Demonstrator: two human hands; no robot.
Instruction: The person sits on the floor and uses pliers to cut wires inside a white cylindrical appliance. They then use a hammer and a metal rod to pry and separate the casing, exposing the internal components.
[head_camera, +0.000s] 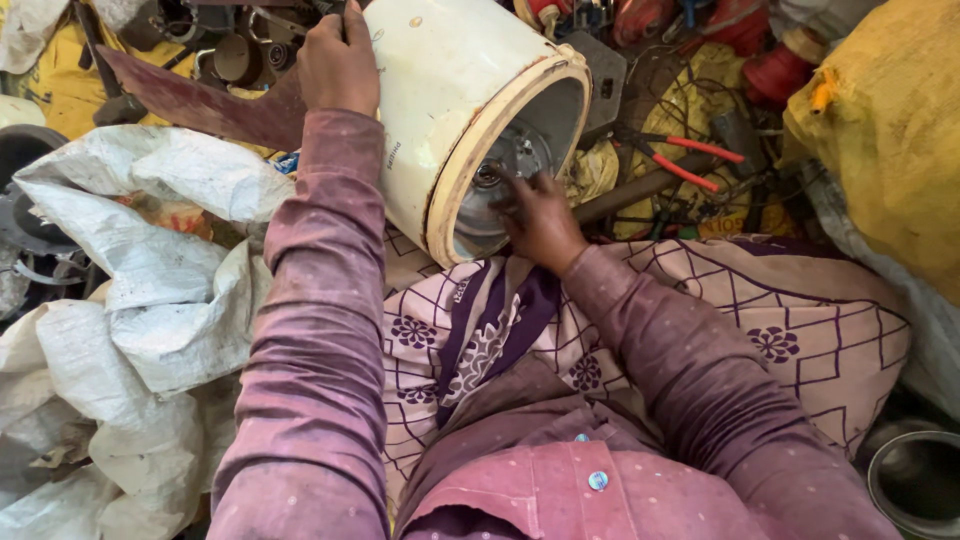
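Patterned cloth (760, 330) covers the lap; above it a white cooker body (450, 110) lies tilted. Left hand (338, 62) fingers curl over its back, steadying; right hand (540, 222) fingers pinch something at the metal base plate (505, 170) inside.

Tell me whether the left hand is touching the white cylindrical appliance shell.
Touching. The head view shows the left hand pressed on the outer wall of the white appliance shell, with no gap between them, while the right hand reaches into its open end.
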